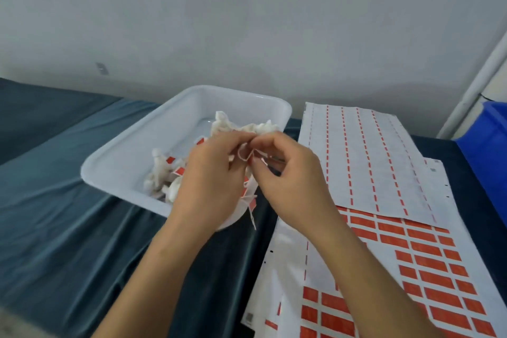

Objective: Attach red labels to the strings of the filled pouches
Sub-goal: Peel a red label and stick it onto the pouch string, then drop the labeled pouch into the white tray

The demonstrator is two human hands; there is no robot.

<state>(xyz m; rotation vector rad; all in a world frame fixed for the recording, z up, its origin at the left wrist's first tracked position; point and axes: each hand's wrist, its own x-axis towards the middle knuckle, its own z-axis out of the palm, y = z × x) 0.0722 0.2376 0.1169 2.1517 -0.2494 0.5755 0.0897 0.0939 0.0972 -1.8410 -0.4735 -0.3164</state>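
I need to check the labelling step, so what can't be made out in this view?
- Head view: the label pinched between left hand and right hand; fingers hide how it meets the string.
- Pouches in the white tray: partly hidden behind the hands.
- Lower label sheet: cut off by the frame edge.

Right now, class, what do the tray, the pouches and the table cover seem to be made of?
Tray: white plastic, probably; smooth, glossy, rounded rim.
Pouches: thin white fabric or gauze, by the soft crumpling.
Table cover: dark teal cloth, perhaps velvet; it folds and has a soft sheen.
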